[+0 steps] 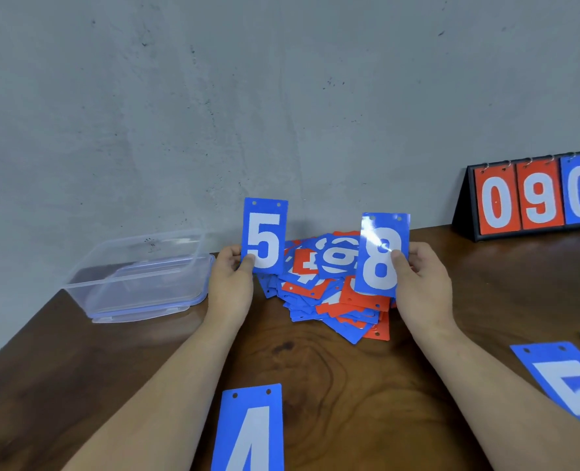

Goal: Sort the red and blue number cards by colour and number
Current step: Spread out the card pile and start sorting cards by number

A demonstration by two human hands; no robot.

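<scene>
Now | left hand (229,271) pinches blue 5 (265,236) | right hand (421,277) pinches blue 8 (382,256) | pile (333,300) half-hidden

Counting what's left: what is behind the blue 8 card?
The pile of red and blue cards; the blue 8 card, pinched by the right hand, hides the pile's right part.

1. Plain indoor room, kind unclear: a bare, scuffed grey wall (282,96) rises beyond the left hand (229,277) and right hand (421,283).
2. A dark wooden table (350,368) lies under them.
3. Left of the left hand, a clear plastic box (139,277); right of the right hand, a flip scoreboard (533,195).
</scene>
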